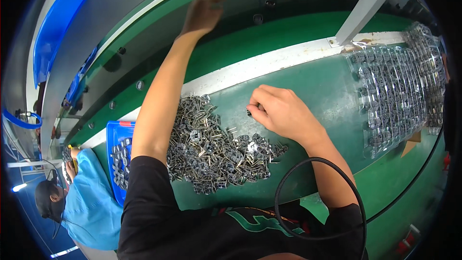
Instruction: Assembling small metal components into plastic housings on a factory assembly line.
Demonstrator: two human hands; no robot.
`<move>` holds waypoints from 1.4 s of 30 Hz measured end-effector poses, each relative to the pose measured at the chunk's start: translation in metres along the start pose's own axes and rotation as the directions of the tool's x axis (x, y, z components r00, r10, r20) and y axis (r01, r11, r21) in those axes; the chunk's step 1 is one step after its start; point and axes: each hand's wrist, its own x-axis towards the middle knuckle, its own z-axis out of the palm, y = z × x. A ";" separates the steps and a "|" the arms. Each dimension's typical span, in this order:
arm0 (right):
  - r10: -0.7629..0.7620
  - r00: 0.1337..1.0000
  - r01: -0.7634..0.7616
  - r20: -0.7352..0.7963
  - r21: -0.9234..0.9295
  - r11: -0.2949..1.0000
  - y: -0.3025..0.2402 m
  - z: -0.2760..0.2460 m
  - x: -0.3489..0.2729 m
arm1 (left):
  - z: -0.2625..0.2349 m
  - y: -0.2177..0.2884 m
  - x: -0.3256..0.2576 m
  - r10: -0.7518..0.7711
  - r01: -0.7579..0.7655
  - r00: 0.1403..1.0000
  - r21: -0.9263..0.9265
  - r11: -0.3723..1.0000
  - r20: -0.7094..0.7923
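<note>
My left hand [202,15] reaches out over the far green conveyor belt, in shade. Its fingers are stretched and apart, and nothing shows in them. My right hand [285,111] is above the green worktop, thumb and fingers pinched on a small dark part [249,113], most of which the fingers hide. To the left of that hand spreads a large heap of small metal-pinned black parts [216,151]. Several small dark round parts [258,19] stand spaced apart on the belt, just right of my left hand.
A white rail [260,66] divides worktop and belt; a white post [363,9] rises from it. Clear plastic trays of parts [390,91] are stacked at right. A blue bin [113,137] holds parts at left, near a co-worker in light blue [89,207]. A black cable [323,159] loops by my right forearm.
</note>
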 end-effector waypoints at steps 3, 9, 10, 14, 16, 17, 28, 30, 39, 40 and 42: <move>-0.008 0.999 0.012 -0.041 0.100 0.995 0.005 0.002 0.001 | 0.022 0.047 0.013 0.349 -0.363 0.921 0.057 0.930 0.176; -0.063 0.975 0.093 -0.212 0.137 0.986 0.006 -0.008 0.008 | 0.041 0.058 0.012 0.158 -0.170 0.919 0.002 0.985 0.361; -0.086 0.963 0.123 -0.254 0.130 0.984 0.006 -0.008 0.011 | 0.031 0.065 0.006 0.081 -0.062 0.934 -0.064 0.996 0.349; 0.022 0.916 0.060 -0.401 0.190 0.980 0.002 -0.009 0.010 | -0.022 0.111 -0.040 -0.170 0.362 0.904 -0.495 0.790 0.392; 0.021 0.870 0.093 -0.493 0.206 0.974 0.002 -0.007 0.012 | -0.049 0.123 -0.074 -0.217 0.460 0.880 -0.648 0.607 0.422; 0.020 0.847 0.110 -0.532 0.212 0.971 0.001 -0.007 0.013 | -0.059 0.128 -0.091 -0.228 0.466 0.882 -0.691 0.552 0.413; -0.083 0.935 0.158 -0.345 0.196 0.968 -0.029 0.008 0.006 | -0.091 0.165 -0.176 -0.290 0.502 0.845 -0.476 0.723 0.450; -0.111 0.945 0.174 -0.308 0.186 0.967 -0.032 0.010 0.005 | -0.088 0.163 -0.181 -0.276 0.497 0.854 -0.538 0.681 0.441; -0.129 0.946 0.177 -0.298 0.140 0.974 -0.034 0.014 0.005 | -0.086 0.160 -0.181 -0.240 0.467 0.869 -0.556 0.688 0.433; -0.134 0.946 0.180 -0.294 0.137 0.974 -0.034 0.014 0.005 | -0.087 0.160 -0.181 -0.237 0.466 0.868 -0.553 0.691 0.436; -0.136 0.950 0.175 -0.282 0.116 0.978 -0.034 0.013 0.006 | -0.086 0.160 -0.182 -0.232 0.464 0.869 -0.554 0.692 0.438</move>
